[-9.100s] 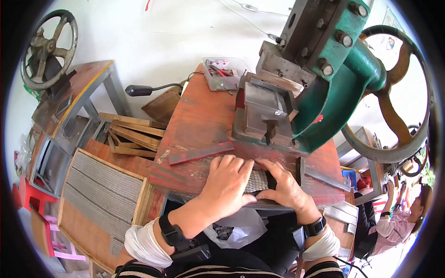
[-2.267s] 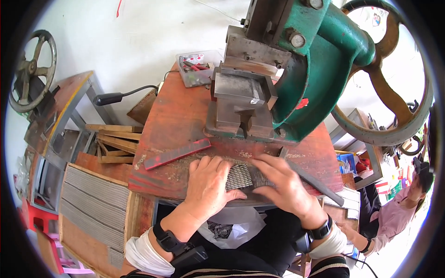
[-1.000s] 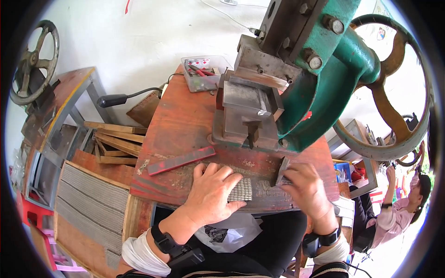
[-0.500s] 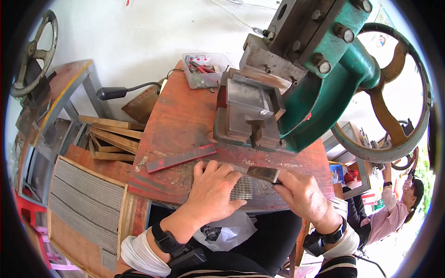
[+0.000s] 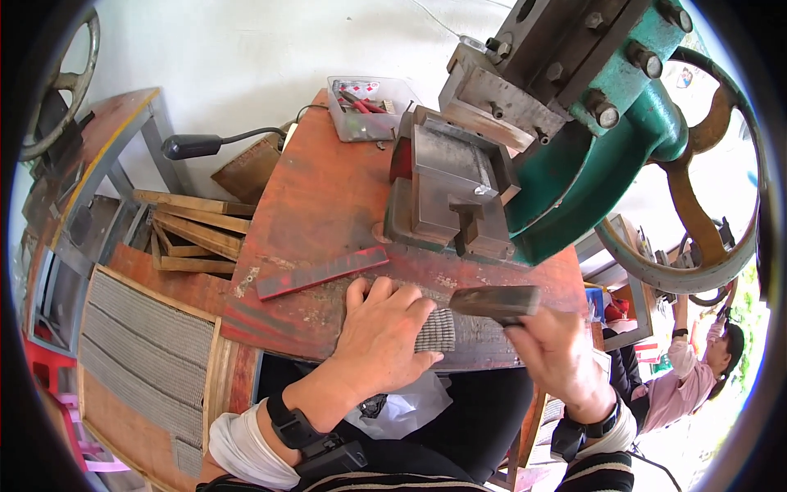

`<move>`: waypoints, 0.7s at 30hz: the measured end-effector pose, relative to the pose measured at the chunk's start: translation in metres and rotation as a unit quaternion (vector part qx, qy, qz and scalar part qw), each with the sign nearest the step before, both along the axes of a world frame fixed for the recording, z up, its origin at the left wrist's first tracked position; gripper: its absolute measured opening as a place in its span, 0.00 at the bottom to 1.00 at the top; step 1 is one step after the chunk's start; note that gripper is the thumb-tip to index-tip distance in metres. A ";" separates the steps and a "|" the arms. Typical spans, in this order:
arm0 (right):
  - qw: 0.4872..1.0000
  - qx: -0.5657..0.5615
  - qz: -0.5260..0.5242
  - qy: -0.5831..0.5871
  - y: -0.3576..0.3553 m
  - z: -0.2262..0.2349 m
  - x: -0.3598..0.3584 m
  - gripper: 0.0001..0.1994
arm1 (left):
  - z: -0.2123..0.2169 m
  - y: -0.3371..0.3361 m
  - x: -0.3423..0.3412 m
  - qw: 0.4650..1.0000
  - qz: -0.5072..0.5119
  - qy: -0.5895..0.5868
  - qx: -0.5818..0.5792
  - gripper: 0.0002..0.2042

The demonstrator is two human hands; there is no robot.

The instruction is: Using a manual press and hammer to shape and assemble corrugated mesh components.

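Note:
My left hand (image 5: pixel 379 330) rests on the front part of the red-brown workbench (image 5: pixel 316 193). Its bent fingers and thumb brace a small stack of thin, ribbed grey metal strips (image 5: pixel 436 331), whose left part the hand covers. Just to the right, my right hand (image 5: pixel 560 353) is closed round the handle of what looks like a hammer (image 5: pixel 494 302), with a dark oblong head. The head hangs above and right of the stack, apart from it; the handle is mostly hidden by my fingers. A red and grey bar (image 5: pixel 323 273) lies beyond my left hand.
A green press (image 5: pixel 566 193) with a steel die block (image 5: pixel 456 193) and a large handwheel (image 5: pixel 689 280) stands at the bench's far right. Behind sits a clear plastic bin (image 5: pixel 370 129) of tools. At left is a wooden tray (image 5: pixel 115 402) with rows of metal strips. Another person (image 5: pixel 684 385) sits at right.
My right hand has lifted the hammer slightly and moved it right, turning its head. The left hand keeps its hold on the stack. The whole view has shifted a little.

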State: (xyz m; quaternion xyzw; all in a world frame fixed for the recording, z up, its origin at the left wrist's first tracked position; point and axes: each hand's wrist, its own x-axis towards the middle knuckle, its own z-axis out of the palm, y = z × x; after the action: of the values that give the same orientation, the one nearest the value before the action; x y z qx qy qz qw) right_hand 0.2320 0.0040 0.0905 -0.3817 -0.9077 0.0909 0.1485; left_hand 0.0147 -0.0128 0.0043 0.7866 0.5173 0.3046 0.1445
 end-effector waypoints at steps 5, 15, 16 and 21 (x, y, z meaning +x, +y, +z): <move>0.999 -0.026 -0.015 0.038 0.003 0.004 -0.004 0.15 | 0.000 0.002 0.000 1.000 -0.008 -0.003 -0.009 0.27; 0.999 -0.023 -0.033 0.027 0.006 0.002 -0.002 0.14 | -0.002 0.001 0.001 1.000 -0.005 -0.010 0.007 0.28; 0.999 -0.022 -0.023 -0.010 0.007 0.003 -0.003 0.15 | -0.002 0.002 0.000 1.000 -0.004 -0.006 0.000 0.28; 0.999 -0.027 -0.038 -0.021 0.007 -0.003 -0.002 0.15 | 0.000 0.002 0.001 1.000 -0.002 -0.012 0.009 0.28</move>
State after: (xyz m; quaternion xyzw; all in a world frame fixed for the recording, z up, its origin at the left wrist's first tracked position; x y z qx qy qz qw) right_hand 0.2303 0.0111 0.0877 -0.4212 -0.8929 0.1015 0.1225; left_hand 0.0160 -0.0104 0.0047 0.7852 0.5109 0.3188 0.1444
